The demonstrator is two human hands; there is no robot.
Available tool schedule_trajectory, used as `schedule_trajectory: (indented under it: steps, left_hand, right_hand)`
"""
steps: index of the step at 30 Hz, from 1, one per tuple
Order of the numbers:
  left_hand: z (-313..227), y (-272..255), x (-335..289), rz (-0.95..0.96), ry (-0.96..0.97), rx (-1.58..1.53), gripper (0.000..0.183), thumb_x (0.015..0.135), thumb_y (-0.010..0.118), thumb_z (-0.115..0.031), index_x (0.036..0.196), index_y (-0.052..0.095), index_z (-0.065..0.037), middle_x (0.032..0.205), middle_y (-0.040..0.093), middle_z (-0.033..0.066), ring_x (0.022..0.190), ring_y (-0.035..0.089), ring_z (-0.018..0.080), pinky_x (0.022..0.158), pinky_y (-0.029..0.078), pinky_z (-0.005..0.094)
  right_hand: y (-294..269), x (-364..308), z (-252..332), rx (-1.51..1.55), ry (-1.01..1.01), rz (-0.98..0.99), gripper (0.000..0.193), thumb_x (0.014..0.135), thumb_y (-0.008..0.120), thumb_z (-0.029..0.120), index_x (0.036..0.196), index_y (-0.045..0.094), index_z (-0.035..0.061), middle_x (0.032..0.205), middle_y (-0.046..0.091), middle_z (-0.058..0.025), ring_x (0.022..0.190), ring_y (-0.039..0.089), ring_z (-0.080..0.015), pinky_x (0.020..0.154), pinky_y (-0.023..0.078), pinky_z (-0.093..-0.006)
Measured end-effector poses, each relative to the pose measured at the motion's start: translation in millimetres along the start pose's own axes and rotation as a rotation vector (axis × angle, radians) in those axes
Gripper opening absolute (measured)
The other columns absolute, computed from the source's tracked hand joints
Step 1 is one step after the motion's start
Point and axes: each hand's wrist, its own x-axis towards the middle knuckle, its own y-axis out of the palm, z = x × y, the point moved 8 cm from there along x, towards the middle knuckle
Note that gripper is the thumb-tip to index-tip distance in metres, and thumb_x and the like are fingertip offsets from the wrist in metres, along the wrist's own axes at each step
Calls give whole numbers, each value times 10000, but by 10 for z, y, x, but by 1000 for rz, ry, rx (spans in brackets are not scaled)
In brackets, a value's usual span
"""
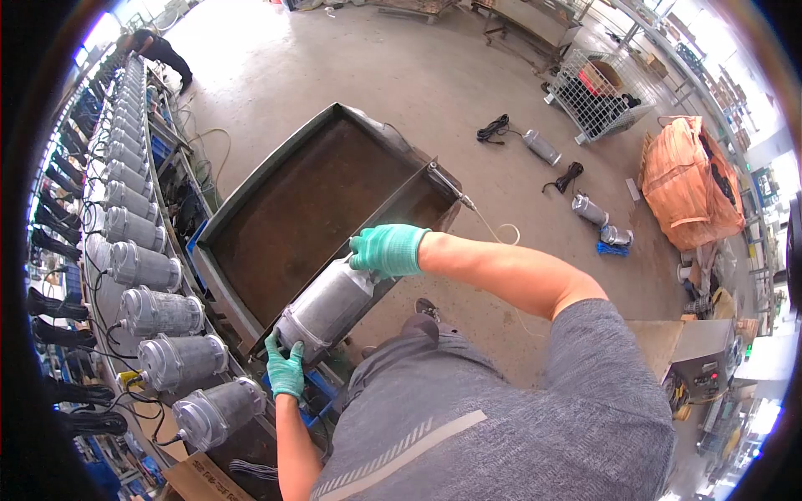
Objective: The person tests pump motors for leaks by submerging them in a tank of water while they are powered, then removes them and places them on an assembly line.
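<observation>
1. left hand (286, 367) and right hand (391, 250) grasp opposite ends of a metal cylinder (327, 302).
2. it lies between them: gripping looks done, release not yet.
3. other cylinders (182, 361) line up left of both.

We see a wide, grey, scuffed concrete floor (284, 71), washed by a white glare (242, 29) toward 11 o'clock. A long tabletop (98, 255) curves from 8 to 10 o'clock, bright window panes (100, 32) beyond its far end. At 1 o'clock we find a metal cart (547, 27), near 2 a wire-mesh cage (591, 118), and at 4 a control cabinet (697, 380) with small coloured buttons.
</observation>
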Motion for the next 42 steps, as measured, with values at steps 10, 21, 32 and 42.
schedule_trajectory:
  steps: [10,21,32,42]
  left_hand:
    - [-13,2,13,20,-62,74,715,916,795,-367,1517,427,-249,1207,713,254,1105,692,456,926,538,512]
    - [-36,-19,-37,27,-71,67,716,924,795,-322,1529,424,-230,1202,723,249,1095,703,443,925,542,504]
    - [-96,-19,-32,21,-54,59,663,956,768,-218,1527,433,-201,1201,710,222,1073,698,335,934,552,453]
    - [-34,-5,-56,18,-110,-37,724,922,799,-177,1546,432,-214,1334,675,231,1202,667,367,1024,519,458]
  right_hand:
    - [147,-45,-96,283,641,-297,388,949,696,453,1031,703,74,911,752,-141,887,735,-350,776,575,-468]
    - [23,12,-16,132,634,-250,398,979,624,452,1041,706,67,879,745,-175,819,726,-381,746,568,-493]
    - [233,3,-96,313,832,-314,437,989,618,354,1329,653,81,997,743,-234,916,723,-414,826,580,-511]
    - [97,-885,-851,503,760,-845,445,946,694,320,1250,678,-4,1235,700,-245,1131,675,-412,993,530,-462]
